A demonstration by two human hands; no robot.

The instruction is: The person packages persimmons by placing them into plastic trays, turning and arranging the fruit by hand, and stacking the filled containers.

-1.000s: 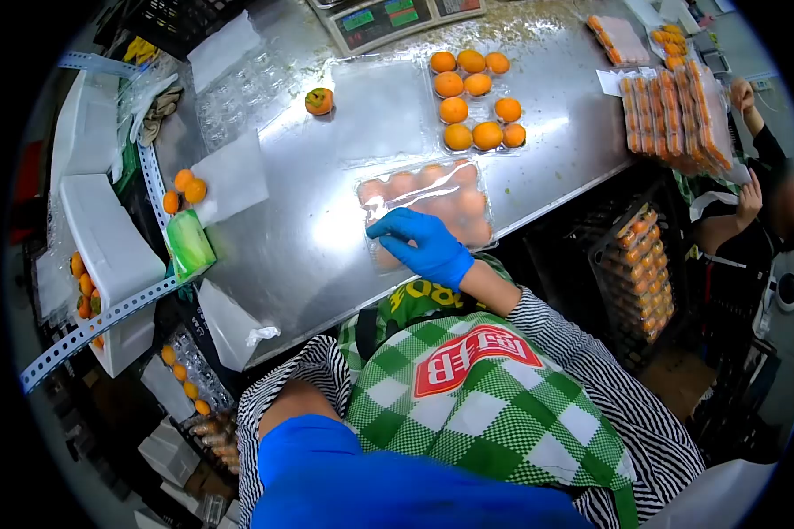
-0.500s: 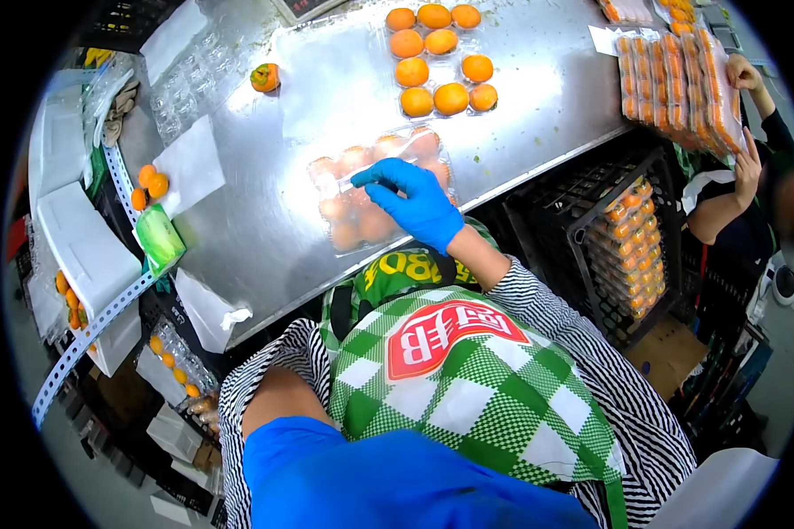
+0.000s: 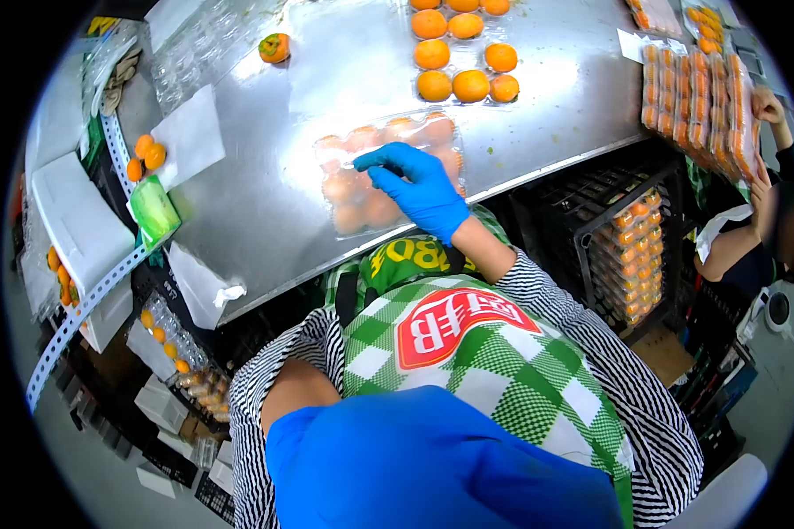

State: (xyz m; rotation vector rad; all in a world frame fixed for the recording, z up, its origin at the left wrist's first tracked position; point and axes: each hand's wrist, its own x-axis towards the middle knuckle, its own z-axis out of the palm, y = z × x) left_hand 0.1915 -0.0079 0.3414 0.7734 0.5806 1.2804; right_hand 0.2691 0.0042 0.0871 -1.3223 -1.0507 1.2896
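My right hand (image 3: 415,187), in a blue glove, is over a clear plastic tray (image 3: 348,222) of round orange fruits near the table's front edge. Its index finger and thumb point left with a gap between them, and nothing shows in it. A clear cover seems to lie over this tray. My left hand (image 3: 450,463), also blue-gloved, is large and close to the camera at the bottom; its fingers are hidden. Farther back sits an uncovered tray of orange fruits (image 3: 470,85) with a gap in one row. A single persimmon (image 3: 274,48) lies to its left.
Empty clear trays (image 3: 194,48) and white paper (image 3: 190,141) lie at the left, near a green packet (image 3: 154,212) and loose fruits (image 3: 154,156). A black crate (image 3: 582,242) of packed fruit stands right. Another person's hand (image 3: 767,107) touches stacked packs (image 3: 701,101).
The view has shifted, so the table appears higher in the picture. My right hand stays over the covered tray. My left glove has moved slightly right and remains close to the camera.
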